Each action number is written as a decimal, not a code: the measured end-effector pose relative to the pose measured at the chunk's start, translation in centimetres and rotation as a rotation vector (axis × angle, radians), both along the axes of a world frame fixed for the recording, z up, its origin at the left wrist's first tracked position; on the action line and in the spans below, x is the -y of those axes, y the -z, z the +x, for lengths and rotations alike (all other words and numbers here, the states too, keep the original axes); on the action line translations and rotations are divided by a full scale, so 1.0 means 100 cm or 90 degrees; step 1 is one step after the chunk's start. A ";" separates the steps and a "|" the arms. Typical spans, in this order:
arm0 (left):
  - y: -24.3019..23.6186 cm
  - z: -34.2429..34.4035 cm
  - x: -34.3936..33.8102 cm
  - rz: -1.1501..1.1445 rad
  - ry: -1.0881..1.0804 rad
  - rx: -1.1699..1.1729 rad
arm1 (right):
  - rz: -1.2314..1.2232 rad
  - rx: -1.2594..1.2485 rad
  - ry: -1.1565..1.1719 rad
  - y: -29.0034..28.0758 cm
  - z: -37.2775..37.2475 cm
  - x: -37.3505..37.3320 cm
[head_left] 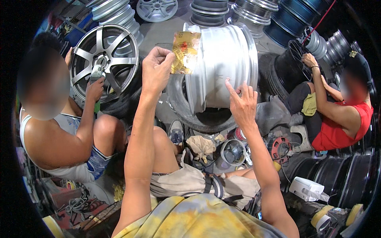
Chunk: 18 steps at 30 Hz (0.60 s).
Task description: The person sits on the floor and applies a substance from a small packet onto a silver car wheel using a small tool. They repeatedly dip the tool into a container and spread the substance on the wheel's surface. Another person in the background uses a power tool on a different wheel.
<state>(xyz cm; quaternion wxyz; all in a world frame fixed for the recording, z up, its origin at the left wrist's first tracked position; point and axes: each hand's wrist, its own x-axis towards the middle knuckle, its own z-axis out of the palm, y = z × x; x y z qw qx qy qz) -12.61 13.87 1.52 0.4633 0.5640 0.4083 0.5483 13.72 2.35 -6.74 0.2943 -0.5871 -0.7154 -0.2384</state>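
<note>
My left hand [157,68] is raised at the left of a silver wheel rim [216,59], its thumb and fingers pinching the edge of a small gold sheet of sandpaper [185,51] with printing on it. The sheet hangs in front of the rim's left edge. The rim lies on its side on a black tire [178,101], its barrel facing me. My right hand [243,104] holds nothing; its index finger reaches to the lower barrel surface and the other fingers are partly bent. Whether the fingertip touches the metal is hard to tell.
At left a co-worker works on a spoked wheel [115,59] with a tool. Another, in a red shirt [349,123], handles a black wheel [291,67] at right. A bucket [233,152], crumpled paper [200,147] and a corded red reel [281,148] lie near my legs. Stacked rims [209,14] stand behind.
</note>
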 end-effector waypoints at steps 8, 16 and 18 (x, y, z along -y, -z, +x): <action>-0.006 0.005 0.005 -0.006 0.032 0.033 | -0.015 0.049 0.016 -0.005 0.009 -0.006; 0.001 0.001 -0.001 0.008 0.026 -0.011 | -0.009 0.041 0.011 -0.006 0.003 0.000; 0.000 0.004 -0.001 0.012 0.033 -0.001 | -0.019 0.030 0.009 -0.009 0.002 -0.001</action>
